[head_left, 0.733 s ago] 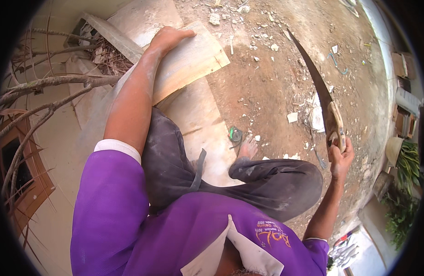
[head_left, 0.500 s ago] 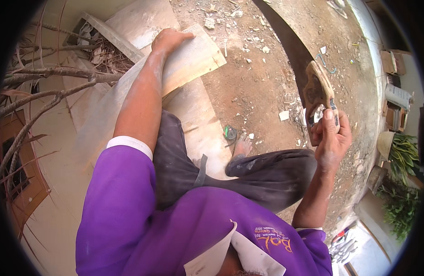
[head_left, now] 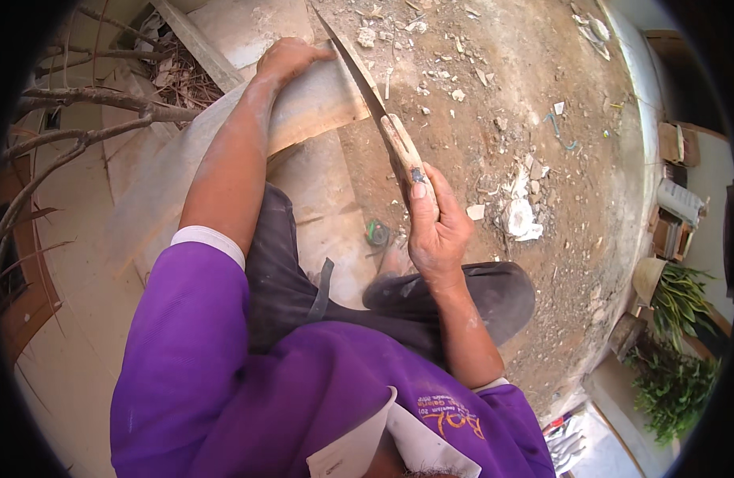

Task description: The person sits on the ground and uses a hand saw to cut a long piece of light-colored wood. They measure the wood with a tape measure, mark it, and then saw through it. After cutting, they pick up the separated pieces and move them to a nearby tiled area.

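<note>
My left hand (head_left: 285, 62) is closed on the upper part of a pale wooden board (head_left: 311, 107), which lies tilted across the left of my lap. My right hand (head_left: 437, 227) grips the wooden handle (head_left: 401, 145) of a handsaw, whose long dark blade (head_left: 356, 78) points up and away, crossing the board's right end. Whether the teeth touch the wood I cannot tell. Below the board is a larger light panel (head_left: 323, 187). A green and black tape measure (head_left: 376, 233) lies beside my bare foot, partly hidden by my right hand and leg.
Bare branches (head_left: 88, 127) and a heap of dry debris (head_left: 180, 76) are at the left, beside a narrow plank (head_left: 199, 44). Dirt ground with rubble and white scraps (head_left: 520, 217) spreads to the right. Potted plants (head_left: 673, 295) and stacked items (head_left: 676, 215) line the far right.
My right hand has carried the saw leftward from out over the dirt to the board, the blade now at the board's right end. My left hand stays on the board, slightly higher in view.
</note>
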### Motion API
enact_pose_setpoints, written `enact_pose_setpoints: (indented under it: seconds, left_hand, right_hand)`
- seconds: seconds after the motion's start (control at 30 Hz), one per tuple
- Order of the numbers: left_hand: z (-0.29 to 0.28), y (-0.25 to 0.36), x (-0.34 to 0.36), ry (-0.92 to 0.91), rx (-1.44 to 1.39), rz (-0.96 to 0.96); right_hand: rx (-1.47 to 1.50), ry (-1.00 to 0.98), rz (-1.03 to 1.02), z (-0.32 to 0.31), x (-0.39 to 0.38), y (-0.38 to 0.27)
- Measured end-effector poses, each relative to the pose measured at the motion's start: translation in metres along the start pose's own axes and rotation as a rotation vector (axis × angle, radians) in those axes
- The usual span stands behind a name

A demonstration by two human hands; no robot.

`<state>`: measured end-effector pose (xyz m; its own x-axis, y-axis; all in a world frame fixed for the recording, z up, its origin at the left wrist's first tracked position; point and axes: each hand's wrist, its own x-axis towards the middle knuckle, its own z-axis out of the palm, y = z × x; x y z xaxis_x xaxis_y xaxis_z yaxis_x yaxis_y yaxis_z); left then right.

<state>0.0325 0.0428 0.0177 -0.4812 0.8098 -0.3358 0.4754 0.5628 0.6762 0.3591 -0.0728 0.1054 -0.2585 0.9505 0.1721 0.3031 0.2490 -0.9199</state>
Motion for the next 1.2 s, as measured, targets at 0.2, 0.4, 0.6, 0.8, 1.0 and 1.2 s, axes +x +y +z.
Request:
enact_pose_setpoints:
  seconds: [0.2, 0.4, 0.6, 0.8, 1.0, 1.2]
  left_hand:
    - [-0.005, 0.007, -0.002, -0.098, -0.054, -0.059]
    - [0.002, -0.006, 0.007, -0.027, -0.092, -0.008]
    - [0.003, -0.001, 0.005, -0.029, -0.091, 0.014]
    - [0.002, -0.004, 0.008, -0.055, -0.085, 0.006]
    - [0.001, -0.005, 0.007, -0.061, -0.085, 0.015]
    - [0.002, -0.006, 0.009, -0.062, -0.006, -0.014]
  right_hand:
    - [0.046, -0.01, 0.053, -0.004, 0.002, 0.009]
    - [0.063, -0.032, 0.067, -0.008, 0.001, 0.013]
    - [-0.005, -0.013, -0.014, -0.007, 0.0, 0.016]
    - [-0.01, -0.028, 0.035, -0.007, 0.0, 0.008]
    - [0.008, -0.038, 0.067, -0.005, -0.003, 0.009]
    - [-0.014, -0.055, 0.101, -0.001, -0.008, 0.016]
